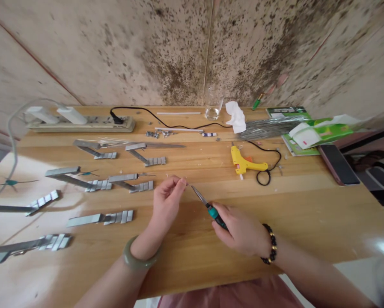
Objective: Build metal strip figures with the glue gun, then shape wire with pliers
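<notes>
My right hand is wrapped round the black and teal handles of long-nose pliers, whose jaws point up and left. At the tip of the jaws, my left hand pinches something tiny between thumb and forefinger; it looks like a thin wire end, but it is too small to make out. Both hands are just above the wooden table. Left of my left hand lie several folded grey metal-look strips with segmented ends, some with thin wires on them.
A yellow glue gun with a black cord lies right of centre. Behind stand a glass, crumpled tissue and a bundle of thin wires. A power strip is at back left, a phone at right.
</notes>
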Available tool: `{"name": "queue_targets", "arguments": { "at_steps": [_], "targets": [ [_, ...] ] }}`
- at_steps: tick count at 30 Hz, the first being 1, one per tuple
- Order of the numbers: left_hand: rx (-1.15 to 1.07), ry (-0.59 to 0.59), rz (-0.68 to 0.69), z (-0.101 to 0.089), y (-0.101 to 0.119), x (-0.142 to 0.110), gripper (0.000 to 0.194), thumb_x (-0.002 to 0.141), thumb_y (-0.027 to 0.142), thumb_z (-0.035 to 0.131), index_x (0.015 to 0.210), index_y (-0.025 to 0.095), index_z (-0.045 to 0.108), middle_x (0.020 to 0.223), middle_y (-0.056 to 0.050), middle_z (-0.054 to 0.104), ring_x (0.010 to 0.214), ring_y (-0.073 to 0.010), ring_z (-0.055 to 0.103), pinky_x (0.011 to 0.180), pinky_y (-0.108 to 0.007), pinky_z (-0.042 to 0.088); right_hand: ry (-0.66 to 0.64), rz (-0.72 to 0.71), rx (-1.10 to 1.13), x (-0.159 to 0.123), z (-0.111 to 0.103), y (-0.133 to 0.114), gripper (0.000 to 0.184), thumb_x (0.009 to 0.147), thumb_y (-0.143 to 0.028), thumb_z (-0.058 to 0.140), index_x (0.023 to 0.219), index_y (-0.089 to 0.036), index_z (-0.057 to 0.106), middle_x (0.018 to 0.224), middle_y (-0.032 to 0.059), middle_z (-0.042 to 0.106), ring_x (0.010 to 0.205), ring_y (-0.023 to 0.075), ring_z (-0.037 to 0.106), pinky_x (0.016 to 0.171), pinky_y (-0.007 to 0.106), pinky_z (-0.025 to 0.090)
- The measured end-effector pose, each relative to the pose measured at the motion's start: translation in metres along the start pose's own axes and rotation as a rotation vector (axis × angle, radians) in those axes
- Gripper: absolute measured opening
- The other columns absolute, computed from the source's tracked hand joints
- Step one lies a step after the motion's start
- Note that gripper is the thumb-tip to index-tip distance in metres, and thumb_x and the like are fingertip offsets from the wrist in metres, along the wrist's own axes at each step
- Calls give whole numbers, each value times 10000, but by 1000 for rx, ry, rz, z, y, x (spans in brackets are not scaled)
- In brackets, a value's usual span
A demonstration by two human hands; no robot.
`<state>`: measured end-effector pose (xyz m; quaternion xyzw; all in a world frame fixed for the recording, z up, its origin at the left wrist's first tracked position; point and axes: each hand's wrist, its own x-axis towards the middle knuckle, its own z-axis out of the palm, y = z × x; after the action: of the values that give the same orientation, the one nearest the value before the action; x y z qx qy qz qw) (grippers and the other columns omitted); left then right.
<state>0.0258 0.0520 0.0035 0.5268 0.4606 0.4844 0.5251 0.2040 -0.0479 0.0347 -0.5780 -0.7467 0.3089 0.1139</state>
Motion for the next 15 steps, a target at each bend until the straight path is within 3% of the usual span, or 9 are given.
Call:
{"name": "queue_targets", "arguments": {
  "at_steps": [5, 8, 11, 15],
  "targets": [
    [-59, 20, -30, 1, -4, -1, 243, 796, 328, 656, 619, 175, 589, 589, 25, 533, 601, -101, 466, 586, -218, 363, 58, 24, -136, -1, 6, -5, 371, 891, -242, 402, 1232, -115, 471, 993, 141, 658, 829, 265, 640, 708, 362, 479],
    [-104, 19, -28, 1, -5, 1, 235, 794, 336, 663, 636, 175, 599, 610, 21, 553, 625, -104, 491, 622, -218, 389, 90, 16, -62, 1, 4, -4, 396, 877, -243, 431, 1252, -117, 458, 1041, 147, 642, 881, 266, 623, 765, 384, 474],
    [-160, 3, 10, -2, -4, 4, 210, 796, 341, 666, 674, 177, 620, 661, 10, 588, 674, -111, 523, 682, -228, 416, 70, -1, 213, 4, -2, 0, 393, 867, -255, 471, 1244, -141, 467, 1066, 129, 627, 908, 233, 600, 814, 380, 467],
    [-203, -29, 52, -5, -1, 9, 184, 814, 349, 651, 734, 183, 644, 720, -2, 617, 717, -118, 543, 734, -241, 429, -190, 34, 910, 7, -7, 10, 367, 871, -317, 482, 1201, -155, 480, 926, 70, 609, 742, 158, 602, 648, 298, 489]
  ]
}}
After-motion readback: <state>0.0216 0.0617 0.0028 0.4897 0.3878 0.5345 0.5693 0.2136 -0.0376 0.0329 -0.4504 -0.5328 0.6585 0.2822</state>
